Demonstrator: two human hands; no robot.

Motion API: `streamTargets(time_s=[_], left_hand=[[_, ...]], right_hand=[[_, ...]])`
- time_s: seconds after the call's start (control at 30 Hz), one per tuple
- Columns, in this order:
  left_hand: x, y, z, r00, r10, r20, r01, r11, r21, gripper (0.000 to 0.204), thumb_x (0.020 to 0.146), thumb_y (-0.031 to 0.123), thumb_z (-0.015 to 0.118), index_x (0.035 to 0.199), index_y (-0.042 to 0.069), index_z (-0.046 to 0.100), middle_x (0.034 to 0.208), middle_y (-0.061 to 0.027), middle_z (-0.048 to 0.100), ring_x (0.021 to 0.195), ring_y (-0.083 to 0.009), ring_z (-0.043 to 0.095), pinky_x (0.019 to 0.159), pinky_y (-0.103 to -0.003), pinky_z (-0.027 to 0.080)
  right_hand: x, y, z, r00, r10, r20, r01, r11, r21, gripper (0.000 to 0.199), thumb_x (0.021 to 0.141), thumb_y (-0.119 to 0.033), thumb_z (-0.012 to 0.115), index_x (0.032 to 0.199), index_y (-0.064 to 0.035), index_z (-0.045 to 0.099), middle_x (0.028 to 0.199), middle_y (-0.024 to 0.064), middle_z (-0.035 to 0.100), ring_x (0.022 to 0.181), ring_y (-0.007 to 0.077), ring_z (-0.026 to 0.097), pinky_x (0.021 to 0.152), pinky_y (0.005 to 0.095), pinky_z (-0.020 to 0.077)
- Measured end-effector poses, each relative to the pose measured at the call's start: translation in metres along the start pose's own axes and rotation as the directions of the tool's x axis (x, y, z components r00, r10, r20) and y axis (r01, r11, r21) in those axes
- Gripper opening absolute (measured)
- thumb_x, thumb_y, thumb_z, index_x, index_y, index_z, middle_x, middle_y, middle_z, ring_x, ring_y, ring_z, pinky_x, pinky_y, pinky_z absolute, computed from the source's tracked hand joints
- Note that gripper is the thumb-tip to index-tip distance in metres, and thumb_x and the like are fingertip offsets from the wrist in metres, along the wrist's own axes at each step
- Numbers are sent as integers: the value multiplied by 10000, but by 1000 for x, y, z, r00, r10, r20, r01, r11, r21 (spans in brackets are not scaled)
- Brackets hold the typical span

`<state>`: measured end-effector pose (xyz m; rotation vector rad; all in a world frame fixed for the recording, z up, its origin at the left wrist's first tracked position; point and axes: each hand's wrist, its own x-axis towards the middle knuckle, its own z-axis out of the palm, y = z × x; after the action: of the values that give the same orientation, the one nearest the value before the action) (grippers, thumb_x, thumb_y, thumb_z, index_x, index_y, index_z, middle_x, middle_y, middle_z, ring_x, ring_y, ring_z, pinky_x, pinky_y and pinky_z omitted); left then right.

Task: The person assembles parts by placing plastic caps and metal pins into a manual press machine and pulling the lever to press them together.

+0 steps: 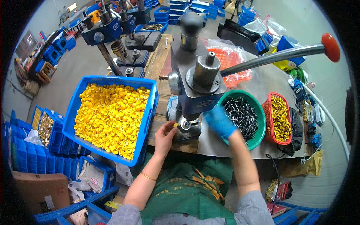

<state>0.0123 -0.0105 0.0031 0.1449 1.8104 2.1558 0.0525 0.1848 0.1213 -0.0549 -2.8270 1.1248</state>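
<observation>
The bare left hand (pixel 165 135) pinches a small yellow plastic cap (pixel 175 125) between thumb and fingertips, holding it right at the round die (pixel 185 125) at the base of the hand press (pixel 195 80). The cap sits just at the nine o'clock side of the die, touching or nearly touching it; which of the two cannot be told. The right hand (pixel 219 122), in a blue glove, lies at three o'clock from the die, fingers curled downward over the near rim of the green bowl (pixel 258 131); whether it grips anything cannot be told. The bowl holds dark screws (pixel 242 114). At three o'clock from the bowl, just beside it, stands a red basket (pixel 267 129) filled with brass-coloured parts (pixel 280 118). At nine o'clock from the press, a large blue crate (pixel 144 142) is heaped with yellow caps (pixel 110 118) of the same kind. The press's long steel lever (pixel 273 57), tipped with a red knob (pixel 330 47), reaches out toward two o'clock, raised and well apart from both hands. At twelve o'clock, behind the press, lies a clear bag of orange parts (pixel 228 60).
</observation>
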Motion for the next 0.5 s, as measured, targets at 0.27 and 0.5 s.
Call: streamTargets(time_s=[0.27, 0.5], left_hand=[[7, 7, 3, 997, 74, -6, -71, 975, 212, 217, 764, 45, 621, 981, 39, 608, 813, -27, 591, 668, -74, 511, 607, -224, 426], [11, 5, 19, 808, 487, 331, -581, 562, 589, 244, 664, 18, 652, 900, 59, 604, 917, -82, 612, 824, -268, 540, 726, -343, 450]], right_hand=[[-5, 61, 96, 954, -263, -142, 269, 963, 19, 276, 789, -114, 555, 1045, -35, 486, 984, 208, 519, 866, 386, 517, 727, 414, 433], [-9, 36, 54, 999, 23, -47, -21, 999, 32, 334, 751, -198, 615, 978, 2, 474, 803, 213, 574, 731, 386, 561, 634, 409, 466]])
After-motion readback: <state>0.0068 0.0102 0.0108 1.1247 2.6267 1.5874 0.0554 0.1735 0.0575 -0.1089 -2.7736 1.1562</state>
